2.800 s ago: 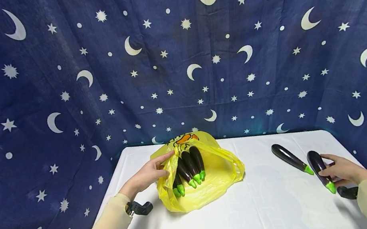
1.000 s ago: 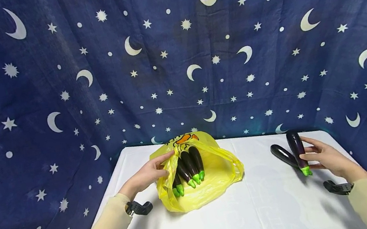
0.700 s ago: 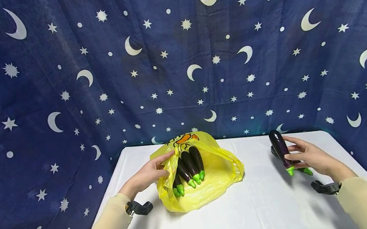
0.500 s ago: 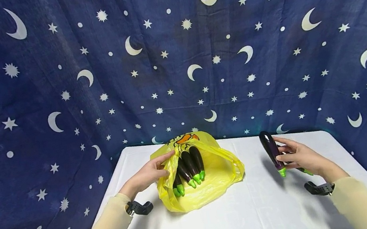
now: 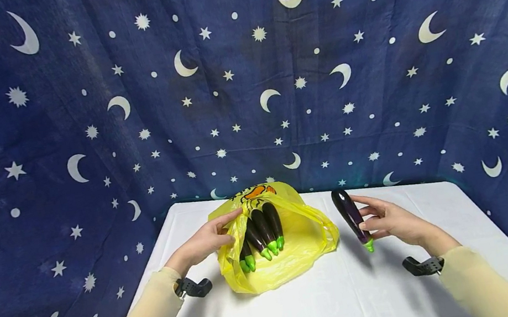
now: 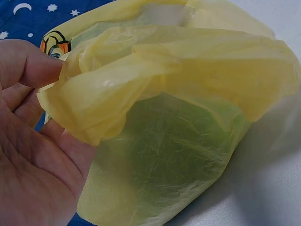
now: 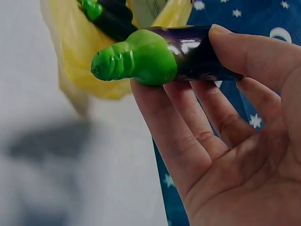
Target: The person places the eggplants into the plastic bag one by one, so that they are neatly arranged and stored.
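A yellow plastic bag point(image 5: 301, 260) lies on its side with its mouth facing me, several eggplants point(image 5: 263, 230) inside with their green stem ends outward. My left hand point(image 5: 202, 243) holds the left rim of the bag. In the left wrist view the thumb point(image 6: 42, 66) presses the film, with fingers behind it. To the right of the bag, my right hand point(image 5: 396, 221) grips another eggplant point(image 5: 350, 215) above the table, stem end toward me. In the right wrist view the thumb is on one side of this eggplant point(image 7: 197, 52), fingers on the other.
A white cloth-covered table point(image 5: 320, 310) lies under everything. Behind it hangs a dark blue curtain point(image 5: 244, 98) with moons and stars. The eggplant seen earlier at the table's right is out of sight, where my right hand blocks the view.
My right hand has picked up an eggplant at the right and carried it leftward, close to the bag. My left hand and the bag have stayed in place.
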A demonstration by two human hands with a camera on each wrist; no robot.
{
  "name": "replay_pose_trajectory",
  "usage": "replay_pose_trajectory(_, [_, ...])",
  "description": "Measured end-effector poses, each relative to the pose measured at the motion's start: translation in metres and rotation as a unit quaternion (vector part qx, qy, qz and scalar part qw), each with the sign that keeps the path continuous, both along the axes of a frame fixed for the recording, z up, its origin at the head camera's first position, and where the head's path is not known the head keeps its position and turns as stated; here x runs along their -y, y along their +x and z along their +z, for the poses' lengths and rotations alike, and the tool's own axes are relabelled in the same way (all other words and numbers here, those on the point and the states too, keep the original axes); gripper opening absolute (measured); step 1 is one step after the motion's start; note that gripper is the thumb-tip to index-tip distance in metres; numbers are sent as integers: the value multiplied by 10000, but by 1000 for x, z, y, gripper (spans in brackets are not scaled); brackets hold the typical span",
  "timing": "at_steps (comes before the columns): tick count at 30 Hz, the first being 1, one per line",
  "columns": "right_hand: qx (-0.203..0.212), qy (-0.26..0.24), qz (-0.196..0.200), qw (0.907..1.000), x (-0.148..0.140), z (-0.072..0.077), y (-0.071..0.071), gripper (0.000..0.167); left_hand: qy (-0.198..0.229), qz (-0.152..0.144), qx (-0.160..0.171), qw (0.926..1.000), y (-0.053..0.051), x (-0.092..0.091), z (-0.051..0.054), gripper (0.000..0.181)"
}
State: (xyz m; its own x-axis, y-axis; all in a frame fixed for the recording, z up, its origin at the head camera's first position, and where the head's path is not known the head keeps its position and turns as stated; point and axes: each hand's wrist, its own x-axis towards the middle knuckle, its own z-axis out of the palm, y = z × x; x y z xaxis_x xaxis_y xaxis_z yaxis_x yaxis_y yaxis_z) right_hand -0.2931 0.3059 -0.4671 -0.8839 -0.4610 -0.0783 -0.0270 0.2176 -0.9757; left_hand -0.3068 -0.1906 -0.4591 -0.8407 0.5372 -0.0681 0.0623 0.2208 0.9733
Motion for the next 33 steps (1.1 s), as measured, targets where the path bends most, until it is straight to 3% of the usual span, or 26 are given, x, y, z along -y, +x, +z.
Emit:
replay_pose_trajectory(14, [110,-369,905,9952,44,1,5,80,-21,-12,-52,10000,0,0,0,81])
replay_pose_trajectory(33, [308,-280,1199,9919,94,-19,6,79,-66,80,-50,9999,3,-1,3,82])
